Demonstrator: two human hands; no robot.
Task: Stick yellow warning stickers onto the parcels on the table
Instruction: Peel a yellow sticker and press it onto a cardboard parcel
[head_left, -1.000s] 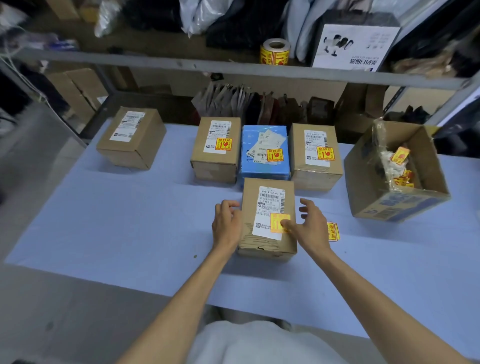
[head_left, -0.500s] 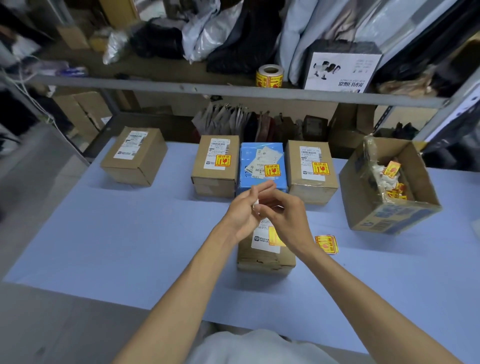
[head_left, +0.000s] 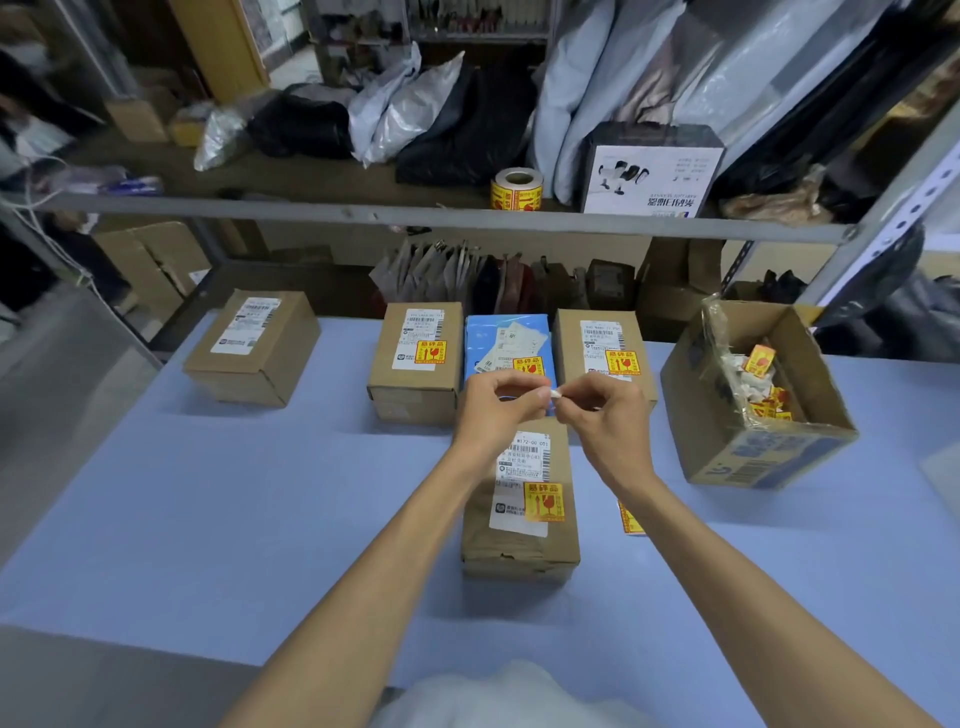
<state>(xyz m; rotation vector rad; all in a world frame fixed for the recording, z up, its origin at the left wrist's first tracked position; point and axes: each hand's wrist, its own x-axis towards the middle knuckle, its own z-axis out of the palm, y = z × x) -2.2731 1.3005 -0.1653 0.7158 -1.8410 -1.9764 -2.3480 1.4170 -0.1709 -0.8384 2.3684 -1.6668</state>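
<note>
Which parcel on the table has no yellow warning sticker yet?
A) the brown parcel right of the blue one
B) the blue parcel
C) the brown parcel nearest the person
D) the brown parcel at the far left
D: the far-left brown parcel bears only a white label; no yellow sticker shows on it.

Pretty dim indoor shot with a cool bluish cast. Light seems to come from overhead: the nearest parcel (head_left: 519, 545) drops a soft shadow on its near side across the table (head_left: 208, 519), and the far shelf (head_left: 311, 210) is murky. Slight sheen on the plastic bags (head_left: 405, 109). Fisheye bows the shelf rail, and the far left edge and near bottom are smeared.
</note>
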